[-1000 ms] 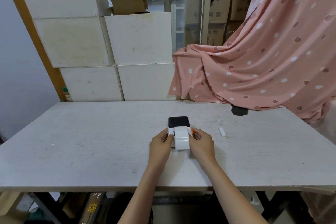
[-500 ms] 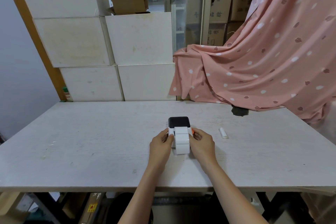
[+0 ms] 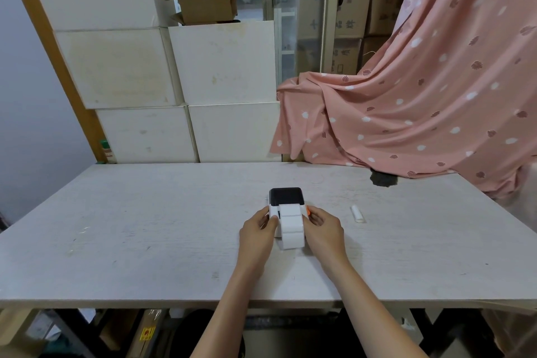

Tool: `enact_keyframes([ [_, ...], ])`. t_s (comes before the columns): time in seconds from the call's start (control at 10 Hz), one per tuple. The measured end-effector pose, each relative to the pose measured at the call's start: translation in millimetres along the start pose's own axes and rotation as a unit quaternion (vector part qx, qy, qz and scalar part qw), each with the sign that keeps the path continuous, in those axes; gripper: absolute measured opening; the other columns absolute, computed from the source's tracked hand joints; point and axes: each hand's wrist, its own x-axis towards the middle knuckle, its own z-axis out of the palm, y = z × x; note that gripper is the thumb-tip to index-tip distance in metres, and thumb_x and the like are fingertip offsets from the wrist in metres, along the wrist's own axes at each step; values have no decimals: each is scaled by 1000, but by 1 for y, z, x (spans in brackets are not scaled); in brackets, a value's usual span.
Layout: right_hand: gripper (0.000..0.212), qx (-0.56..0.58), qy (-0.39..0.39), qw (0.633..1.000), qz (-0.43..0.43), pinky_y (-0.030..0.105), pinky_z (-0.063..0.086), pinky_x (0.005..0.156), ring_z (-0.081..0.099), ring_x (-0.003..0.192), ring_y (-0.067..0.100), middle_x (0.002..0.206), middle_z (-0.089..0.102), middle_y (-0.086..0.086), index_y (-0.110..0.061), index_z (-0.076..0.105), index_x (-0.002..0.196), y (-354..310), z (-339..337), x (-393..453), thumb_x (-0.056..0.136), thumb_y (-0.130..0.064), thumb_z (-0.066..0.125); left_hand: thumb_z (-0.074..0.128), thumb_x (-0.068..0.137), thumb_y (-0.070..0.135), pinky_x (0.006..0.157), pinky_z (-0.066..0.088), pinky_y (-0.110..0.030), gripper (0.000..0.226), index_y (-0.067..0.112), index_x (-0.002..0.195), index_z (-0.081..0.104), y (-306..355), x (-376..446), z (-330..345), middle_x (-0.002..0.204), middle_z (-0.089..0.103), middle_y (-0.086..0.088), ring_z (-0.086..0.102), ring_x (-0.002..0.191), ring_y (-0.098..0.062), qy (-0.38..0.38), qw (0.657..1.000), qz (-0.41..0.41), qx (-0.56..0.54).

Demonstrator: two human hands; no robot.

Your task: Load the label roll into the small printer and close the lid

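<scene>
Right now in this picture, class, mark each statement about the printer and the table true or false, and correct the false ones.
1. Both hands touch the printer. True: the left hand and right hand are at its sides.
2. A strip of labels hangs out of the front. True.
3. The printer's top is red. False: it is black.
4. A small white stick lies left of the printer. False: it lies to the right.
5. The table is covered by pink cloth. False: the cloth hangs behind it.
</scene>
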Motion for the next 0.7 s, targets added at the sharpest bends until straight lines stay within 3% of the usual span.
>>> enact_keyframes([
  [0.1,22,6,-5,1000,7,9,45,65,59,71,-11,69,63,-26,-38,65,74,-1,0,-1,90,-26,75,54,96,15,83,51,-21,40,52,94,67,-1,0,0,92,73,28,65,96,4,4,1000,5,3],
  [0.3,21,-3,-5,1000,3,12,47,65,60,73,-7,71,65,-23,-38,64,74,-4,0,-3,90,-29,74,52,96,14,79,50,-22,43,53,84,67,-1,2,1,84,72,24,64,88,0,5,1000,7,12],
  [0.4,16,-25,-6,1000,-3,12,47,62,62,75,-1,75,67,-18,-34,65,78,-5,1,-5,91,-28,72,51,96,14,74,48,-19,38,48,87,64,2,1,1,86,69,21,62,86,-2,4,1000,6,22],
  [0.5,19,-60,-21,998,3,16,47,60,68,79,15,84,75,1,-14,73,88,-8,0,-1,89,-32,70,51,95,16,74,47,-20,29,35,106,70,6,4,-1,92,67,18,60,88,-4,-5,999,-5,42],
  [0.6,36,-120,-54,991,10,27,43,64,59,72,19,84,74,10,-3,69,88,-10,-4,6,85,-38,66,51,94,18,86,50,-26,40,18,132,63,9,7,-7,121,68,2,62,106,-14,-18,993,-17,117],
  [0.7,21,-197,-77,977,23,30,35,62,52,72,23,77,61,8,-8,55,74,-22,-14,12,84,-27,56,50,97,20,103,42,-29,46,10,142,52,18,15,-13,143,56,-9,55,126,-24,-28,979,-16,203],
])
